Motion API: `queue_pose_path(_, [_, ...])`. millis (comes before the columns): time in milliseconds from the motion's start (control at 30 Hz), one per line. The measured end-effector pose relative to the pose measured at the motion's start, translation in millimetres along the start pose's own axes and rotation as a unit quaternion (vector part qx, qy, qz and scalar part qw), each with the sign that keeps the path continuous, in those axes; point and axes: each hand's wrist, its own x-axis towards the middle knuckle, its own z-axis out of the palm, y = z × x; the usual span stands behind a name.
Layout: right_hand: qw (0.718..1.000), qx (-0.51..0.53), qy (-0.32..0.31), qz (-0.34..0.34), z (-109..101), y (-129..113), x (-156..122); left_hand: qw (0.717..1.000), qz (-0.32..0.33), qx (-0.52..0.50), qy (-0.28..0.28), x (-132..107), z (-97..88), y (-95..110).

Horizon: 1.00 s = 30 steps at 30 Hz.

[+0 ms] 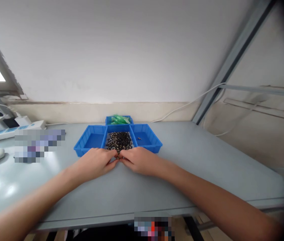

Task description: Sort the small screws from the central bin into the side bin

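Presently I'm cataloguing small dark parts (pixel 119 140), heaped in middle blue bin (pixel 119 128); probably light, stiff, slippery, suiting mid-body pinches. Left hand (pixel 95 162), right hand (pixel 142 160): fingers bent, tips nearly meeting; grip, cannot tell.

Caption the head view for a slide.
Left hand and right hand close together before a pile of small parts, blue bins either side.

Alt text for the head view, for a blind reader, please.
A person's left hand and right hand pinch close together at the near side of a pile of small dark parts in a middle blue bin. A left bin and right bin flank it; a rear bin holds green plastic.
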Motion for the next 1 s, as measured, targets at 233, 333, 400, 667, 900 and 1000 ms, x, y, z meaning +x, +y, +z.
queue_pose_path(233, [0.999, -0.027, 0.030, -0.023, -0.6, -1.3, -1.0, 1.000, 0.005, 0.010, -0.016, 0.5, 2.0, 1.3])
queue_pose_path(333, [0.998, -0.036, 0.037, -0.034, 0.3, -1.0, -1.0, 1.000, 0.009, 0.007, -0.013, 0.8, 3.2, 2.0])
queue_pose_path(400, [0.998, -0.046, 0.039, -0.036, 0.5, -0.1, -1.1, 1.000, 0.010, 0.009, -0.010, 0.6, 3.9, 1.7])
queue_pose_path(667, [0.993, -0.107, 0.034, -0.027, 5.3, 4.9, 0.5, 0.999, 0.021, 0.026, 0.012, -0.2, 6.9, -1.2])
queue_pose_path(900, [0.999, -0.020, 0.025, -0.024, 3.5, 3.2, 0.6, 0.999, 0.020, 0.024, 0.021, -1.1, 1.1, 0.0])
queue_pose_path(1000, [0.999, -0.022, 0.017, -0.017, 0.6, 2.8, -1.0, 0.999, 0.021, 0.025, 0.019, -1.4, 0.1, -0.4])
